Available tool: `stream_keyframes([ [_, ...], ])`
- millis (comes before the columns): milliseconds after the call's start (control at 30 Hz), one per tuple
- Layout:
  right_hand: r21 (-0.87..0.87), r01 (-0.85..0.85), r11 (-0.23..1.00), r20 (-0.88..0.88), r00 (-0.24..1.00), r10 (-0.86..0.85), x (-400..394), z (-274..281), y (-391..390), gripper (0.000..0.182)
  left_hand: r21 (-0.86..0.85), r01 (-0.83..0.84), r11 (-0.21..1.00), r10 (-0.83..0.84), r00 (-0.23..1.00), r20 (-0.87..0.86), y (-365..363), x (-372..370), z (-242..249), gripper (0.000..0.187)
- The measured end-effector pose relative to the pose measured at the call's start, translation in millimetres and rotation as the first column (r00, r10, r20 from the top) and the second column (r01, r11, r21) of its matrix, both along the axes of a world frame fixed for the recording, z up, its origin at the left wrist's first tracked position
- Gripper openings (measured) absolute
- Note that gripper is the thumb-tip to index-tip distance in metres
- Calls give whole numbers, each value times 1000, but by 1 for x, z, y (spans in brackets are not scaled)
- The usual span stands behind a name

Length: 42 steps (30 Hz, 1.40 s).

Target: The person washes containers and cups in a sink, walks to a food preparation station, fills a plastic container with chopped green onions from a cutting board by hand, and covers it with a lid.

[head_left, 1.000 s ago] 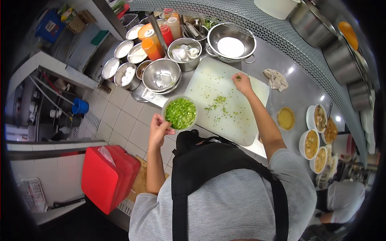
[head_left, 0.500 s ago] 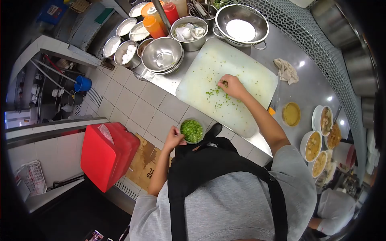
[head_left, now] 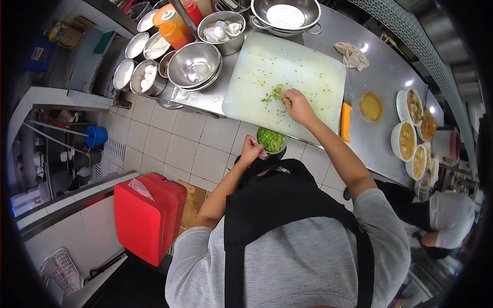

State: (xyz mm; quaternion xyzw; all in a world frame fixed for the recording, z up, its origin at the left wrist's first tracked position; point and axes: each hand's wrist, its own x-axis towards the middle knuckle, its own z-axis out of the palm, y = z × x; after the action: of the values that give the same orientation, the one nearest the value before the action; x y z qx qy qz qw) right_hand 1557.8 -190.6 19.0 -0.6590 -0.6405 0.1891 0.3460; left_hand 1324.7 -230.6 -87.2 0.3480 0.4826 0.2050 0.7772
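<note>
My left hand [head_left: 251,150] grips the rim of a round container of chopped greens [head_left: 271,140], held just off the near edge of the cutting board. The greens look like chopped spring onion and fill the container near the top. Over the large white cutting board [head_left: 251,92], my right hand [head_left: 298,107] has its fingers pinched together beside a small heap of loose chopped greens [head_left: 273,94]. What lies between its fingertips is mostly hidden. More green bits are scattered across the board.
An orange-handled knife [head_left: 346,123] lies along the board's right edge. Steel bowls [head_left: 194,64], a colander [head_left: 308,15] and tubs stand at the back left. A cloth [head_left: 352,55], a yellow dish [head_left: 371,107] and soup bowls [head_left: 403,141] sit rightward. Another person [head_left: 452,218] is at lower right.
The view has shifted. My left hand has brought the container right, closer to the board's edge. My right hand stays low by the heap, which looks more gathered. The orange handle shows more fully.
</note>
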Motion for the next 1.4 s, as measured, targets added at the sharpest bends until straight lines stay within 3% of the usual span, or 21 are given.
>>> stream_keyframes([
  [300,-71,-46,996,-30,999,44,-35,10,-33,8,-16,-13,1000,14,998,68,10,-13,7,30],
  [533,18,-127,992,10,992,127,-64,9,-56,8,-50,18,999,-16,999,43,12,-25,21,28],
  [600,-41,-173,984,-18,985,172,-66,16,-60,9,-34,8,999,-6,998,61,13,-25,21,28],
  [667,-100,-322,942,-88,945,314,-67,21,-63,11,-70,7,998,-3,999,53,12,-25,20,28],
  [733,-43,-292,956,-95,953,287,-55,24,-58,12,-63,12,998,-8,998,66,13,-24,18,28],
  [867,-112,58,992,-56,996,-65,-1,46,-32,10,-102,-6,995,15,997,80,14,-17,18,29],
  [967,-3,187,982,-28,982,-187,56,21,-13,12,-127,-12,992,23,996,88,15,-9,15,30],
  [1033,107,367,924,245,891,-383,83,9,-7,9,-131,-4,991,16,996,90,14,-3,16,30],
  [1133,122,449,885,316,828,-464,92,-7,-12,7,-140,18,990,-5,996,94,12,7,17,30],
  [1267,41,414,909,221,884,-412,54,-11,-24,5,-133,31,991,-16,994,110,9,11,17,29],
  [1400,25,228,973,57,972,-229,9,4,-41,5,-137,41,990,-29,996,84,8,12,21,29],
])
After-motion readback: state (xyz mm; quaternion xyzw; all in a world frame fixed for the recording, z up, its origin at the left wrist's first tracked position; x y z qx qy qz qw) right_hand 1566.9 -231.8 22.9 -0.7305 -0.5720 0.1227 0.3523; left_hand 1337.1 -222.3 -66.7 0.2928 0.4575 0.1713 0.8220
